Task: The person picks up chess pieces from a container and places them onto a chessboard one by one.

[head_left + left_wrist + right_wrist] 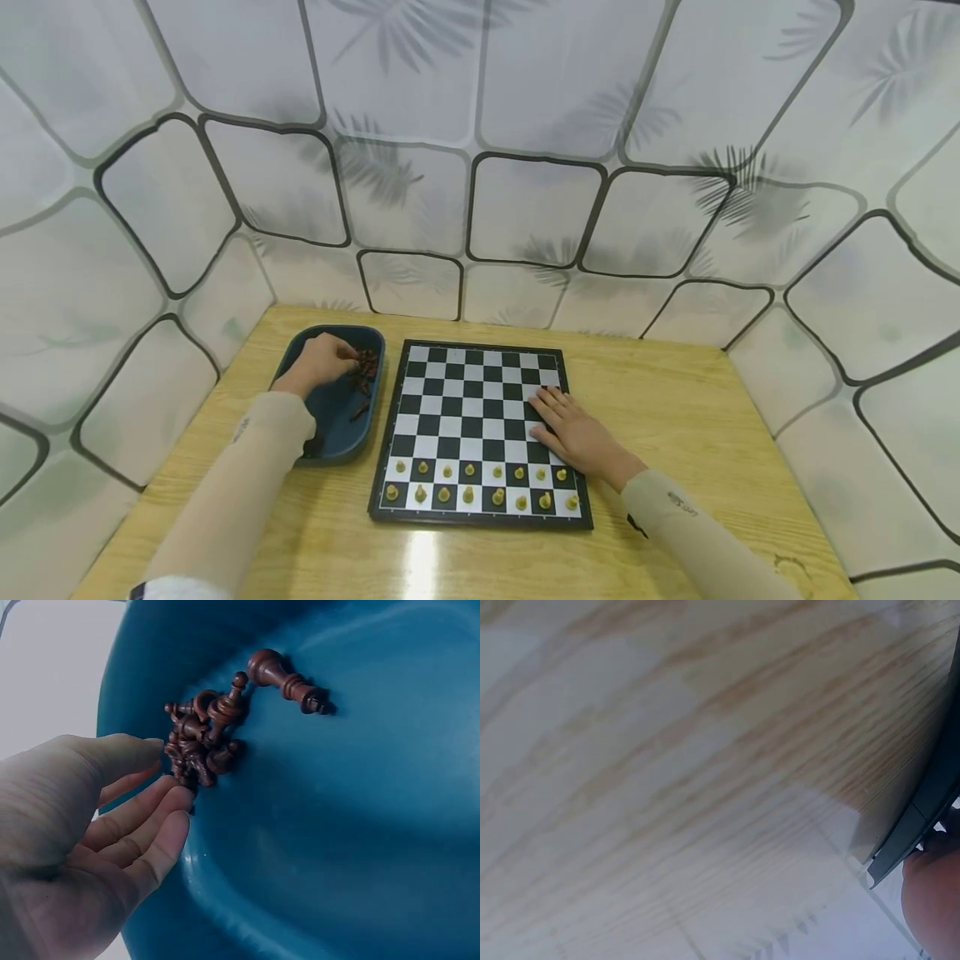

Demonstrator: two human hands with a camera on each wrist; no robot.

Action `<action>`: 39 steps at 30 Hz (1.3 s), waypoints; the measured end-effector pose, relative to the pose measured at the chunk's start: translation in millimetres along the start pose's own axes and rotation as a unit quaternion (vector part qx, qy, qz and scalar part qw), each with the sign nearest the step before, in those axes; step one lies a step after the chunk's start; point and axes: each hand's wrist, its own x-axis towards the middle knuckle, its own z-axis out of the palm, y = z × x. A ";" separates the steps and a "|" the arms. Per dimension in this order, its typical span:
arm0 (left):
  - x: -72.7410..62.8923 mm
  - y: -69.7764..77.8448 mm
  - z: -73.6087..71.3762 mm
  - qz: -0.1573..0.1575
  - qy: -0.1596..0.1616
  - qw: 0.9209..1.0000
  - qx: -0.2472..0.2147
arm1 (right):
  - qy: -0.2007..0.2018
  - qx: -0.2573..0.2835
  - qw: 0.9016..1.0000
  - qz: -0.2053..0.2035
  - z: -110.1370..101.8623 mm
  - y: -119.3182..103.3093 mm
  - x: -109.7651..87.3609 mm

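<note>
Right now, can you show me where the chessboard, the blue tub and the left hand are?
Chessboard (472, 408): head view, on its bare middle squares.
Blue tub (360, 795): left wrist view, on its bare inside bottom.
Left hand (321, 361): head view, on the back of the hand.

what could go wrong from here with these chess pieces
Most brown pieces lie heaped in the tub, so the left hand might snag two or drop one. The right hand lies over one edge of the board; a nudge could shift it and topple the yellow pieces.
</note>
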 end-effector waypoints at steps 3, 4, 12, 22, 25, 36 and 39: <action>0.9 -3.0 2.3 -0.008 0.000 1.000 0.003 | 0.003 0.000 1.000 -0.002 0.2 0.0 -0.5; 1.2 -3.9 2.8 -0.010 -0.001 1.000 0.003 | 0.003 0.001 1.000 -0.002 0.0 -0.1 -0.5; 3.6 -8.3 6.5 -0.030 -0.010 1.000 0.003 | -0.001 -0.004 1.000 0.000 0.6 1.3 -0.3; 3.4 -11.8 7.9 -0.035 -0.014 0.999 0.003 | -0.004 -0.011 1.000 -0.001 1.8 1.9 0.3; 3.4 -12.9 9.1 -0.036 -0.017 0.999 0.003 | -0.004 -0.011 1.000 -0.001 2.5 1.6 0.5; 2.9 -13.8 10.0 -0.037 -0.013 0.999 -0.001 | -0.002 -0.012 1.000 0.001 3.7 1.8 1.1; 2.1 -14.0 10.1 -0.036 -0.016 0.999 -0.005 | -0.002 -0.018 1.000 0.000 3.7 1.9 1.0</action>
